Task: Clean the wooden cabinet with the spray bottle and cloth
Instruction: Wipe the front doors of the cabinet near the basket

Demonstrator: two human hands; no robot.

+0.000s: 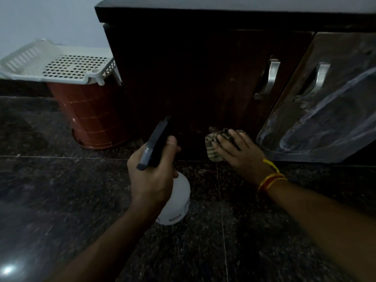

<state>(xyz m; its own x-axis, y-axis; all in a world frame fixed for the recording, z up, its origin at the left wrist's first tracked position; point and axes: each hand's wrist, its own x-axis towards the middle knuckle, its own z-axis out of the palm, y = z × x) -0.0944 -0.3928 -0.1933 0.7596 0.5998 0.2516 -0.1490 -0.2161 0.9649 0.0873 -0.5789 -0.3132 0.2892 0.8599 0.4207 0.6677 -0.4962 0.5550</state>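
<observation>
I'm pressing the cloth [213,147] w/ my right hand [238,151], fingers flat, on the cabinet [203,78] door's bottom edge. My left hand [152,176] is gripping the spray bottle [175,200], nozzle toward the door, above the floor [61,180].

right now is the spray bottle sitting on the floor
No, the left hand holds the bottle up off the floor, nozzle toward the cabinet.

Spray bottle [175,202] neck hidden inside grip.
</observation>
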